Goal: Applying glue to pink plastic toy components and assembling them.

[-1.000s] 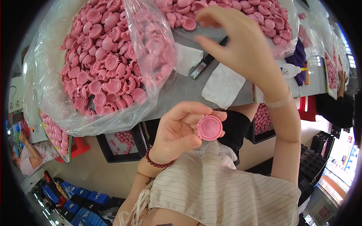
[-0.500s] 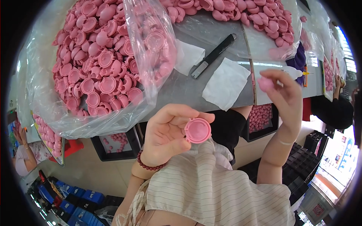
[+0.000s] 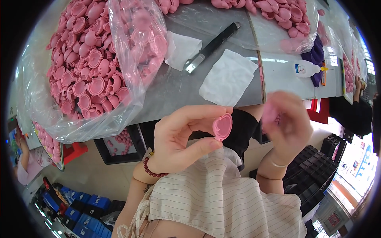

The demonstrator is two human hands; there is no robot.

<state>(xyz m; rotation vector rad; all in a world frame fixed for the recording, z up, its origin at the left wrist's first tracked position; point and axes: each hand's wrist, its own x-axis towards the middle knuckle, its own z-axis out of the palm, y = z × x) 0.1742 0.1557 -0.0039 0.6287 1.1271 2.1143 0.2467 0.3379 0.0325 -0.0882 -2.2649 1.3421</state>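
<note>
My left hand [image 3: 180, 141] is closed, pinching a pink round plastic half-shell [image 3: 222, 127] by its edges between thumb and fingertips. Its hollow, rimmed side is turned partly to the right. Off to the right, my right hand [image 3: 291, 121] is smeared by motion. A pink rounded piece [image 3: 270, 112] shows at its fingers, too blurred to make out in detail. The two pieces are apart. Beyond my left hand, a clear plastic bag [image 3: 131, 99] lies open, heaped with similar pink half-shells [image 3: 84, 102].
On the grey table [image 3: 158, 95] lie a black-handled utility knife [image 3: 212, 47] and two white cloths [image 3: 229, 77] [image 3: 182, 50]. More pink shells [image 3: 283, 15] lie at the back. A white squeeze bottle [image 3: 305, 69] stands by purple cloth [image 3: 316, 57]. Below is a black tray [image 3: 137, 144] with pink pieces.
My right hand has come left and down toward my left hand, with the pink piece. The left hand has turned its half-shell from facing up to partly edge-on. The whole view has shifted slightly.
</note>
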